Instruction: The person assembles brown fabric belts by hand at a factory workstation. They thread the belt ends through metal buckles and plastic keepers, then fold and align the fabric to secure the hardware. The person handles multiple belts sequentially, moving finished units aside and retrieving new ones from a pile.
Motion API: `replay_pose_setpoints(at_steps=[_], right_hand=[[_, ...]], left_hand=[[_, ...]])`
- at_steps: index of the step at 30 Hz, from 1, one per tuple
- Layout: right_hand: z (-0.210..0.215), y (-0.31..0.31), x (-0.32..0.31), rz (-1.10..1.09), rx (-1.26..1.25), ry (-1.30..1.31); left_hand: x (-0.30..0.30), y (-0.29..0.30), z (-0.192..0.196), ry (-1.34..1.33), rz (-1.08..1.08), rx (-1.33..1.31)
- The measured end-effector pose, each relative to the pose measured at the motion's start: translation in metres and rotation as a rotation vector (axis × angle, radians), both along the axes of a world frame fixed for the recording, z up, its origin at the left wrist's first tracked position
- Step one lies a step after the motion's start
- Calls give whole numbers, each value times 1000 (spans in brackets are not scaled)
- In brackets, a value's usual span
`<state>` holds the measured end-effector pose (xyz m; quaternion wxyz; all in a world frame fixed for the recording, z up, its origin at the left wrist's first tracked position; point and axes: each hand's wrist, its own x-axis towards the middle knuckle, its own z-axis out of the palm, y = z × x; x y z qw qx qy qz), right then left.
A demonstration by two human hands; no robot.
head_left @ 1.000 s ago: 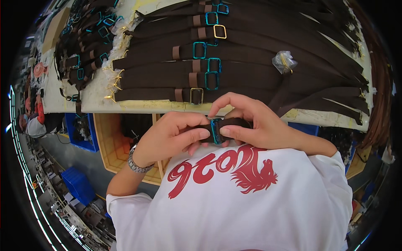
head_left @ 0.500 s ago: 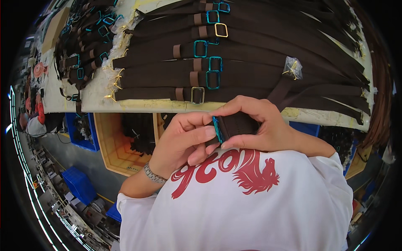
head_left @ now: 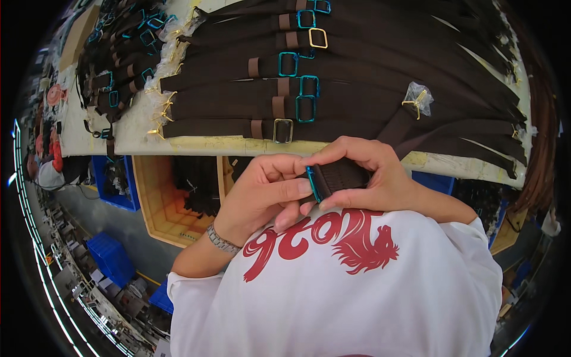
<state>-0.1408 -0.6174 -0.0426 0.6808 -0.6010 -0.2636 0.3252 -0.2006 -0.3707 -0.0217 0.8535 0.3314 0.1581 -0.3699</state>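
Here, both hands meet in front of the chest, just beyond the near edge of the table [head_left: 134, 141]. Between them is a blue slide buckle [head_left: 314, 183], tilted, with a dark brown webbing strap [head_left: 342, 177] at its right side; the strap's surface looks ribbed beside the buckle. The left hand [head_left: 266, 191] has its grip closed on the buckle's left side, thumb on top and the other fingers curled below. The right hand [head_left: 380, 178] grasps the strap across its width, index fingertip at the buckle's upper end and thumb near its lower end. Whatever lies beneath the fingers is hidden.

On the table, dark brown straps [head_left: 220, 98] lie side by side, some carrying blue buckles [head_left: 306, 109]; a gold-coloured buckle [head_left: 283, 131] sits on the nearest. Farther right, a gold-coloured hook [head_left: 418, 102] wrapped in clear plastic rests over the straps. A metal-band watch [head_left: 222, 240] circles the left wrist, and a wooden bin [head_left: 156, 205] stands below the table edge.
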Motion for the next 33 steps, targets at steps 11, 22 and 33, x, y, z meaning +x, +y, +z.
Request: replay_pose_setpoints(at_steps=[11,22,33], right_hand=[[1,-3,-3,26,-17,122],[10,7,13,169,-28,293],[26,2,21,222,-27,394]], left_hand=[[5,-3,13,-136,-57,307],[39,17,21,-1364,-214,780],[35,6,22,-972,-74,608]])
